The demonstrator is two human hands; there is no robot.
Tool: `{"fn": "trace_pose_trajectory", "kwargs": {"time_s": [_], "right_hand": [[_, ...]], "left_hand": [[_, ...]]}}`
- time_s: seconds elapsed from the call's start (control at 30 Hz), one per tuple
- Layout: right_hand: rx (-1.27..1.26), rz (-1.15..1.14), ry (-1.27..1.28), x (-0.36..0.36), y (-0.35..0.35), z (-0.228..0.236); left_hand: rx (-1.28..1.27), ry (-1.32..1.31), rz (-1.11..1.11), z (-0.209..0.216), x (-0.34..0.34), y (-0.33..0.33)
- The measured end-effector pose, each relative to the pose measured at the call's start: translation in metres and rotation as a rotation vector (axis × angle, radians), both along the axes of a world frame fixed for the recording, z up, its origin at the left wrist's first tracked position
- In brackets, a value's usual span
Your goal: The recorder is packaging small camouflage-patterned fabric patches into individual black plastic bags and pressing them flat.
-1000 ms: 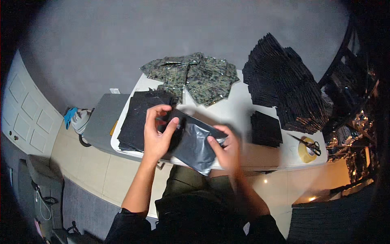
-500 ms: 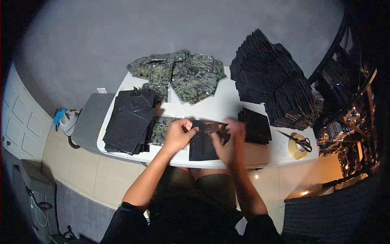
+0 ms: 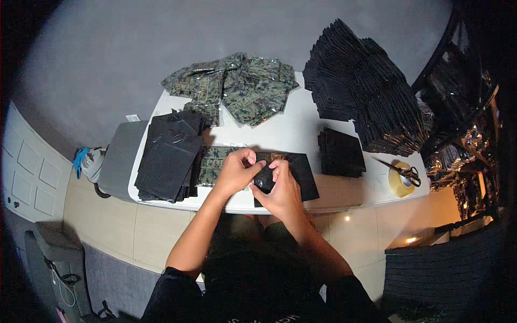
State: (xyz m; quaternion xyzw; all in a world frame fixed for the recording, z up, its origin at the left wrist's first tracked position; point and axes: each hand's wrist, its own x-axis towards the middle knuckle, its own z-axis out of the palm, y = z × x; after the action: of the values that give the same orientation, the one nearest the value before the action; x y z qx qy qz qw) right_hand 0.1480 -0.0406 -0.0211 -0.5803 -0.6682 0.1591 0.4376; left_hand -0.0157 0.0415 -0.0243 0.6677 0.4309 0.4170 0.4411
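A flat black packet lies near the table's front edge, under both my hands. My left hand is closed in a pinch at its upper left part. My right hand curls over its left half, thumb low and fingers higher, with a shiny dark fold showing between them. What exactly lies between the fingertips is partly hidden. Beside my left hand is a camouflage piece in clear wrapping. Further left stands a pile of black sheets, and to the right a smaller black stack.
Wrapped camouflage packets are heaped at the back of the white table. A tall, fanned pile of black pieces fills the back right. Scissors rest on a tape roll at the right. A grey chair adjoins the left edge.
My right hand has moved left across the black packet, closer to my left hand, and its fingers have curled in. More of the packet's right side now shows.
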Motion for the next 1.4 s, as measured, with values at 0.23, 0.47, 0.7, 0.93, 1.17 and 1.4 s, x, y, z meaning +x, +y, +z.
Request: {"fn": "trace_pose_trajectory", "kwargs": {"time_s": [0.23, 0.47, 0.7, 0.93, 1.17, 1.4], "right_hand": [[0.021, -0.017, -0.035, -0.003, 0.000, 0.006], [-0.068, -0.036, 0.021, -0.005, -0.003, 0.014], [-0.004, -0.054, -0.056, -0.012, 0.001, 0.010], [-0.034, 0.062, 0.085, 0.003, 0.002, 0.003], [-0.073, 0.194, 0.261, 0.023, 0.001, -0.004], [-0.031, 0.052, 0.323, 0.033, 0.005, 0.003]], "left_hand": [[-0.070, -0.042, 0.011, 0.006, 0.005, -0.003], [-0.035, 0.040, 0.021, 0.005, 0.002, -0.003], [0.004, 0.018, 0.023, -0.002, 0.002, 0.000], [-0.034, 0.002, 0.008, -0.005, 0.000, 0.002], [-0.182, -0.175, -0.004, 0.011, 0.005, -0.005], [-0.172, -0.101, -0.101, 0.014, 0.001, -0.012]]}}
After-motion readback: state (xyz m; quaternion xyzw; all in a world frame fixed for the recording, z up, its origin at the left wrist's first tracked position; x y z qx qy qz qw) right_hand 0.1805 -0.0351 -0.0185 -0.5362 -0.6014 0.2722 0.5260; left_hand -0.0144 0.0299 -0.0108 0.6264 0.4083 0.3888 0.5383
